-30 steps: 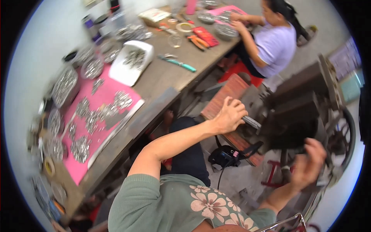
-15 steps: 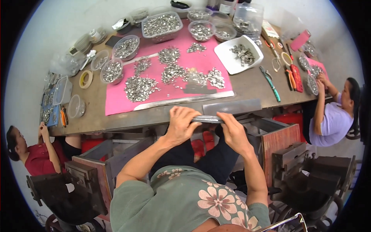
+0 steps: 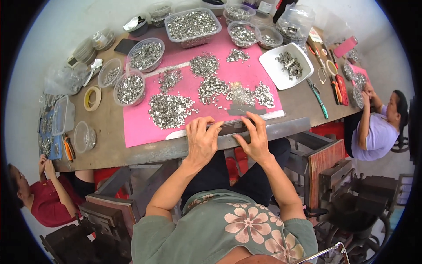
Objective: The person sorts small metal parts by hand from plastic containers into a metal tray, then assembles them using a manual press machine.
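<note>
Left hand (image 3: 202,141): dark bar (image 3: 229,129) pinched.
Right hand (image 3: 256,141): opposite end pinched.
Risk: metal pieces (image 3: 213,89) beyond could be scattered by slip.

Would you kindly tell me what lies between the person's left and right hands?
In the head view, a dark bar spans the gap between the left hand and the right hand, near the table's front edge.

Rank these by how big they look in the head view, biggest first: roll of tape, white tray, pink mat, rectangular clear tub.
1. Pink mat
2. White tray and rectangular clear tub: they look too alike, and the tub sits farther back, so unranked
3. Roll of tape
</note>
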